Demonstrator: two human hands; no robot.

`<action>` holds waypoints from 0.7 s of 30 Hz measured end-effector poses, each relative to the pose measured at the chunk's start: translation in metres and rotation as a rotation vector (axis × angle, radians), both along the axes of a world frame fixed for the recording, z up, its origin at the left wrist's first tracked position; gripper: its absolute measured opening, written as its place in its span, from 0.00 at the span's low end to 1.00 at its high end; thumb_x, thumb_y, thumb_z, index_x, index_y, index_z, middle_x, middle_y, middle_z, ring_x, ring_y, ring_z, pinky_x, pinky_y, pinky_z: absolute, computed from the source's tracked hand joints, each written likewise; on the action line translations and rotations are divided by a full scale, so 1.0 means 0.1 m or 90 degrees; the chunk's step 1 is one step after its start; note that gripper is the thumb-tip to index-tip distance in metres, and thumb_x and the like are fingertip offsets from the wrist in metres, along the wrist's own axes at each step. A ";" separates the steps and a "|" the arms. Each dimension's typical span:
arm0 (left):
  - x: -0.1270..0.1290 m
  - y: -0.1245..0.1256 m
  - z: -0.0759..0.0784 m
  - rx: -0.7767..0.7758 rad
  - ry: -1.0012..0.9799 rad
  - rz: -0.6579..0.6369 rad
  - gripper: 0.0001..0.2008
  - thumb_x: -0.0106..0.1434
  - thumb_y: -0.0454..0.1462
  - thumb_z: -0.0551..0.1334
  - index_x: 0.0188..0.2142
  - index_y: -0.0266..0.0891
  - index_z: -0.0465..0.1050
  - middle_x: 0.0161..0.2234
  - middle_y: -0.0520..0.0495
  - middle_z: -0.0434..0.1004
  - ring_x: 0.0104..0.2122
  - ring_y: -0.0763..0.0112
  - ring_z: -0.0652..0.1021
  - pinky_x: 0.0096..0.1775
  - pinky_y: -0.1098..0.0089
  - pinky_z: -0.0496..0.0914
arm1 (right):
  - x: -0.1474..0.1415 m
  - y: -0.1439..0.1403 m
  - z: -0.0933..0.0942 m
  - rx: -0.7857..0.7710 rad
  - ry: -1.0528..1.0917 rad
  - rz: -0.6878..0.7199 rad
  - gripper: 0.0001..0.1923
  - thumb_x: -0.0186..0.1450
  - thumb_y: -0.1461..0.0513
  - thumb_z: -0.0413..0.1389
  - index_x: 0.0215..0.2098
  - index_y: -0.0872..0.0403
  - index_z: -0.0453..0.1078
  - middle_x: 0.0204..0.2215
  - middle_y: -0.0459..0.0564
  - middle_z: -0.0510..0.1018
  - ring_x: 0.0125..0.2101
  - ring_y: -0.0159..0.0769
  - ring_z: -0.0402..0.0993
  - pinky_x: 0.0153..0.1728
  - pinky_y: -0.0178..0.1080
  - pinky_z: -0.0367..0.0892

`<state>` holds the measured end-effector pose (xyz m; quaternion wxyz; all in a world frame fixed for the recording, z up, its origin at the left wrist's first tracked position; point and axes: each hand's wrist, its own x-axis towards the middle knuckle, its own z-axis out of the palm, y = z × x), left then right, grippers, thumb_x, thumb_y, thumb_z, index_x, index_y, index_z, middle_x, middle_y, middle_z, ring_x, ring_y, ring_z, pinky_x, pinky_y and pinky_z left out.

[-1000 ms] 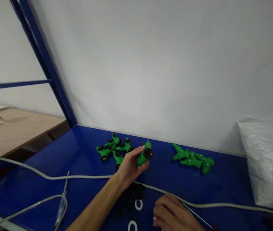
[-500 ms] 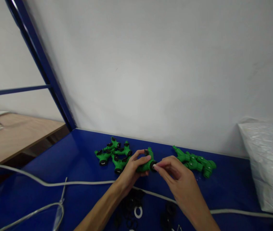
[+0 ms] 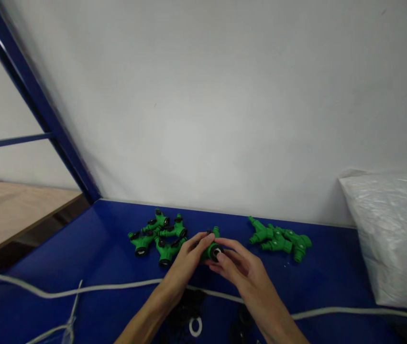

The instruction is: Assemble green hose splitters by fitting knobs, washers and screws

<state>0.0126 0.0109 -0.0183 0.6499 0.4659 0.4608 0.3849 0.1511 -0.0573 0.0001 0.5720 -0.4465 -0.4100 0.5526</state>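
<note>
the left hand (image 3: 185, 260) is wrapped around a green fitting (image 3: 211, 248), holding it just above the blue bench (image 3: 332, 282). the right hand (image 3: 241, 270) meets it from the other side, its fingertips (image 3: 221, 258) pinched at the fitting's black-ringed end. left of the hands lies a pile of green fittings with black parts (image 3: 156, 234); to the right lies a second pile of plain green fittings (image 3: 280, 239). a pale cord (image 3: 99, 288) runs across the bench under the forearms, and near it sit black rings (image 3: 185, 310) and a white ring (image 3: 195, 327). a white plastic bag (image 3: 393, 234) rests at the far right against the wall.
</note>
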 end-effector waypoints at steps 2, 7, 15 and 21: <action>0.01 0.01 0.02 0.038 0.020 -0.006 0.27 0.57 0.55 0.68 0.47 0.38 0.80 0.47 0.42 0.81 0.52 0.53 0.76 0.48 0.65 0.71 | -0.03 0.00 -0.03 0.005 0.006 -0.019 0.26 0.60 0.45 0.65 0.48 0.53 0.77 0.41 0.54 0.83 0.41 0.44 0.82 0.51 0.47 0.75; 0.02 0.05 0.03 0.117 0.081 -0.001 0.25 0.58 0.54 0.65 0.44 0.37 0.80 0.42 0.44 0.82 0.46 0.56 0.77 0.47 0.66 0.70 | -0.02 0.01 -0.17 0.051 -0.129 -0.064 0.26 0.65 0.44 0.59 0.51 0.53 0.77 0.42 0.56 0.83 0.40 0.46 0.83 0.48 0.48 0.77; 0.02 0.05 -0.02 0.141 0.100 -0.006 0.25 0.58 0.54 0.64 0.43 0.36 0.81 0.40 0.44 0.83 0.44 0.56 0.78 0.46 0.66 0.70 | 0.05 0.04 -0.20 0.092 -0.172 -0.017 0.21 0.68 0.47 0.57 0.49 0.53 0.78 0.43 0.55 0.83 0.39 0.45 0.83 0.45 0.46 0.78; 0.03 0.04 0.01 0.124 0.091 -0.002 0.25 0.58 0.55 0.65 0.43 0.37 0.81 0.41 0.43 0.83 0.47 0.54 0.77 0.48 0.66 0.69 | 0.02 0.02 -0.12 0.095 -0.189 -0.031 0.19 0.69 0.49 0.56 0.47 0.52 0.77 0.41 0.54 0.83 0.39 0.44 0.83 0.46 0.46 0.77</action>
